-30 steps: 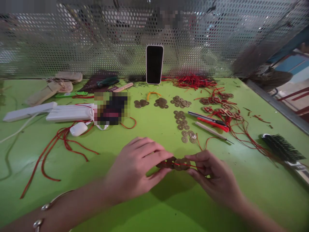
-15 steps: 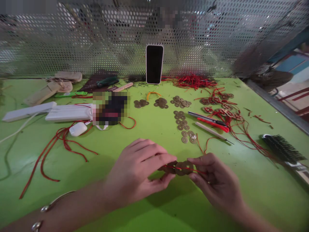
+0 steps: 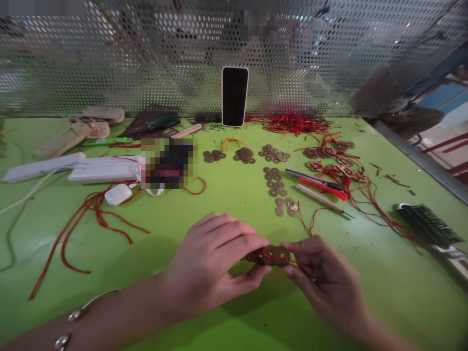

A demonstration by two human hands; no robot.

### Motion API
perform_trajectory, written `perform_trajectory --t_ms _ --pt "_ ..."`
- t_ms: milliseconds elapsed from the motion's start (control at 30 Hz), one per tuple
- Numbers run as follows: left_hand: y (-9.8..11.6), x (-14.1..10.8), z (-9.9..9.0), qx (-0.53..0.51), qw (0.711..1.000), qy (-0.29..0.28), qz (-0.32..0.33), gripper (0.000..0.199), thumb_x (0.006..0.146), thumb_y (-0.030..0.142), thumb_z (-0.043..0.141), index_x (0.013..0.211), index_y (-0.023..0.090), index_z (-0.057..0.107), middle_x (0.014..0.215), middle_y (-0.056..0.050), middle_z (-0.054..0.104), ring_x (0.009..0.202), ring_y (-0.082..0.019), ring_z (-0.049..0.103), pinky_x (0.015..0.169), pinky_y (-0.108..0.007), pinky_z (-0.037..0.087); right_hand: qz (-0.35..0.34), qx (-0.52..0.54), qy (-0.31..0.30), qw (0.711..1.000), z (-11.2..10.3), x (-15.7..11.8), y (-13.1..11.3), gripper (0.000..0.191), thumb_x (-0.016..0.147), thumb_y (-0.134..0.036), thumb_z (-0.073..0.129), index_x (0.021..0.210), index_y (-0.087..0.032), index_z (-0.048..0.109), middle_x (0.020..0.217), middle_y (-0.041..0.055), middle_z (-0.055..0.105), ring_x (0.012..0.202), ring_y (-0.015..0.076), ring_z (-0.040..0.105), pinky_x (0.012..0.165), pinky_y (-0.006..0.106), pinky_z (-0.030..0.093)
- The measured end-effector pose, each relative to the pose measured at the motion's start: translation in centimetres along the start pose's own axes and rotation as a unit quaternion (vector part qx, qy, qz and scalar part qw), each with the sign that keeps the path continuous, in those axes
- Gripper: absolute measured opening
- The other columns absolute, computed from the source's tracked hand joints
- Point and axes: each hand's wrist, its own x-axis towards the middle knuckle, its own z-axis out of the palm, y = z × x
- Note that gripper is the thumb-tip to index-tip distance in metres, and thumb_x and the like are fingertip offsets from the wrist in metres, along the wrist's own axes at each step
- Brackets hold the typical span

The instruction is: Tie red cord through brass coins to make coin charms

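Between my two hands is a row of overlapping bronze coins with holes (image 3: 281, 256), a red cord (image 3: 292, 262) running across their faces. My left hand (image 3: 219, 261) is closed on the row's left part, fingers above and thumb below, hiding some of the coins. The thumb and forefinger of my right hand (image 3: 321, 273) pinch the rightmost coin, and the cord passes into that hand. Just beyond the hands lie loose coins (image 3: 280, 211) on the green table (image 3: 234, 321). Another red cord end curls up past my right hand.
A craft knife (image 3: 316, 183) and an awl (image 3: 323, 201) lie right of the coins, near knotted coin strings (image 3: 338, 168). A brush (image 3: 429, 224) is at far right. A phone (image 3: 234, 96) stands upright at the back. Red cords (image 3: 98, 214) and a white case (image 3: 118, 194) lie left.
Both hands keep hold of the coin row. My left hand has shifted slightly right, and the coins have turned a little, with the cord slanting more downward to the right.
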Motion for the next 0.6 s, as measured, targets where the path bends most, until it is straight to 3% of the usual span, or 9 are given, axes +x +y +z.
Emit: perform_trajectory --t_ms 200,600 --pt "-0.4 0.0 -0.3 0.018 1.0 -0.02 -0.01 0.032 0.078 0.027 0.067 0.107 0.015 0.059 0.089 -0.003 0.069 0.08 -0.015 0.062 0.071 -0.028 0.048 0.004 0.003 0.015 1.0 -0.5 0.1 0.0 0.014 0.085 -0.022 0.059 0.098 -0.021 0.053 0.054 -0.0059 0.039 0.042 0.0086 0.043 0.036 0.017 0.036" --pt "-0.3 0.3 -1.3 -0.021 1.0 0.019 -0.01 0.024 0.077 0.022 0.069 0.1 0.017 0.063 0.085 -0.001 0.069 0.078 -0.014 0.061 0.069 -0.026 0.049 0.025 0.06 0.075 0.995 -0.7 -0.1 -0.4 0.015 0.081 -0.023 0.064 0.094 -0.024 0.056 0.055 -0.0039 0.045 0.042 0.0086 0.04 0.033 0.016 0.028"
